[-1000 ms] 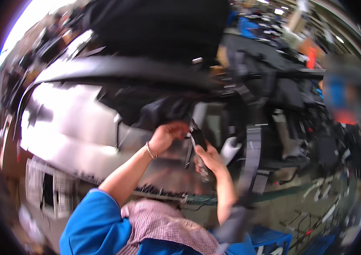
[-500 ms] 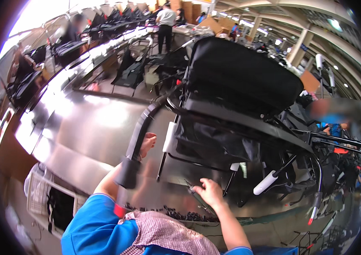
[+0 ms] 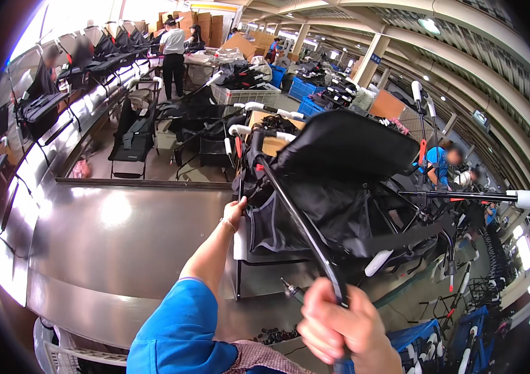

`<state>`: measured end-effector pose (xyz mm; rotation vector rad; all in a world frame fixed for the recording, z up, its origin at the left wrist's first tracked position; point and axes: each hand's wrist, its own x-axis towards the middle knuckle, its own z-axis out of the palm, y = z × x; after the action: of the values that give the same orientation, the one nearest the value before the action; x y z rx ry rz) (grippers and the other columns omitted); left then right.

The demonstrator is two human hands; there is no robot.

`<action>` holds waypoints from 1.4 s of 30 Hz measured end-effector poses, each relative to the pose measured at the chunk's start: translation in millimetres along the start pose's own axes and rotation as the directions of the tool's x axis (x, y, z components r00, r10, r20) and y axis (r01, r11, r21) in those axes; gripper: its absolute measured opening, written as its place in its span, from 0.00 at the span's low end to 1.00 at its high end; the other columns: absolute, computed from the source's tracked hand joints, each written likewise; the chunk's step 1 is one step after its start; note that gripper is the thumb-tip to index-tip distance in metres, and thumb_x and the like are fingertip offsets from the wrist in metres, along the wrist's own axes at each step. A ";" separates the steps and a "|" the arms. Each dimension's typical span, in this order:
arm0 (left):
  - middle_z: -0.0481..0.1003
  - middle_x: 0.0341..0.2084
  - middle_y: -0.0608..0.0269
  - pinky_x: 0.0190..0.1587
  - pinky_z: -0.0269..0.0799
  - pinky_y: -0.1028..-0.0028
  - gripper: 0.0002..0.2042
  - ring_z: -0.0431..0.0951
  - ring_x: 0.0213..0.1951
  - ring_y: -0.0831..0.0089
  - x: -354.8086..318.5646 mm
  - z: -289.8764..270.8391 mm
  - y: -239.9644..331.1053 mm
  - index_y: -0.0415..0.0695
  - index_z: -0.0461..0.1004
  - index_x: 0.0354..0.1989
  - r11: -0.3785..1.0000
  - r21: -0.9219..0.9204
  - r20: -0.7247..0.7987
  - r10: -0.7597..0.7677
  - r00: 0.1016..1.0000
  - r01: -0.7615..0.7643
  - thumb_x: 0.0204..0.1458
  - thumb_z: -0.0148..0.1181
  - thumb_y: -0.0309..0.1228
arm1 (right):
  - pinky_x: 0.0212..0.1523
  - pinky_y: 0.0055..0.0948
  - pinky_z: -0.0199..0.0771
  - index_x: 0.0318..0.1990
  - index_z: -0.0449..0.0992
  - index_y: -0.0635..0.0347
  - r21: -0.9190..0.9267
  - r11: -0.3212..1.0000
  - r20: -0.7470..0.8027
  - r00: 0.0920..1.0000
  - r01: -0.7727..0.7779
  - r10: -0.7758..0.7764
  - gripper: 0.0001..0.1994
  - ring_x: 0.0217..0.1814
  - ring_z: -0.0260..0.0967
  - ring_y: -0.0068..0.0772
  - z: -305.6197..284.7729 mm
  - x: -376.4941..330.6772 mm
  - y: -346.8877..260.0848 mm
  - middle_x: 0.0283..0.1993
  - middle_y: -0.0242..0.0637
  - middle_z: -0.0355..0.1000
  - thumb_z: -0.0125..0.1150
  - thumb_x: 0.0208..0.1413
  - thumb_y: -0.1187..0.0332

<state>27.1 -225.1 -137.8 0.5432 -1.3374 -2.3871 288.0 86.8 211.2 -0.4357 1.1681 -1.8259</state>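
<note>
A folding chair with black fabric and black tubing stands on the metal table before me. My right hand is wrapped round the curved black tube at its near side. Further off, my left hand grips the left edge of the chair's frame, just above a white foam sleeve. Its fingertips are partly hidden behind the frame. A slim power screwdriver points up from the near table edge, close to my right hand; neither hand touches it.
Small dark parts are heaped at the metal table's near edge. A white crate is at lower left, blue bins at lower right. Other chairs stand beyond the table. A co-worker in blue is at right.
My right hand has left the screwdriver's side and closed on the curved tube. My left hand has gone forward to the frame's left edge. The tube has swung rightward, and the view has turned right.
</note>
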 end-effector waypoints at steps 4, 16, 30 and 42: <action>0.68 0.15 0.71 0.19 0.62 0.77 0.15 0.66 0.16 0.79 -46.5 15.4 17.6 0.46 0.68 0.22 0.985 -0.033 0.032 0.171 0.985 -0.170 0.53 0.62 0.41 | 0.08 0.21 0.52 0.34 0.68 0.70 -0.049 0.999 -0.161 0.987 0.005 -0.013 0.19 0.08 0.53 0.21 -23.9 -72.2 16.4 0.12 0.33 0.59 0.68 0.50 0.61; 0.64 0.14 0.70 0.21 0.65 0.77 0.06 0.66 0.17 0.78 -262.7 -148.6 204.8 0.49 0.65 0.36 0.804 0.060 -0.247 0.587 0.771 -0.592 0.55 0.57 0.31 | 0.28 0.23 0.69 0.38 0.75 0.72 -0.636 0.763 -0.023 0.984 0.120 -0.175 0.13 0.24 0.70 0.24 -186.5 -57.1 78.4 0.21 0.37 0.73 0.63 0.53 0.67; 0.70 0.26 0.68 0.34 0.65 0.81 0.15 0.67 0.29 0.82 -390.4 -91.2 86.8 0.36 0.67 0.52 0.527 0.667 -0.473 0.845 0.247 -0.526 0.55 0.56 0.23 | 0.54 0.35 0.69 0.54 0.69 0.64 -0.844 0.514 -0.089 0.907 0.150 -0.411 0.25 0.52 0.69 0.42 -215.8 192.7 168.7 0.51 0.48 0.71 0.65 0.47 0.66; 0.59 0.62 0.44 0.63 0.54 0.60 0.32 0.58 0.64 0.52 -316.3 44.1 34.6 0.38 0.57 0.63 0.091 0.943 0.133 0.777 0.616 -0.319 0.46 0.57 0.17 | 0.35 0.29 0.68 0.37 0.68 0.63 -0.826 0.475 -0.478 0.071 0.304 -0.876 0.14 0.31 0.62 0.27 -444.9 13.4 -78.6 0.32 0.36 0.66 0.62 0.56 0.62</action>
<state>283.2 -59.5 -36.9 0.5580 -2.0796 -0.5691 -62.3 327.3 57.2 -0.2343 2.7040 -2.6235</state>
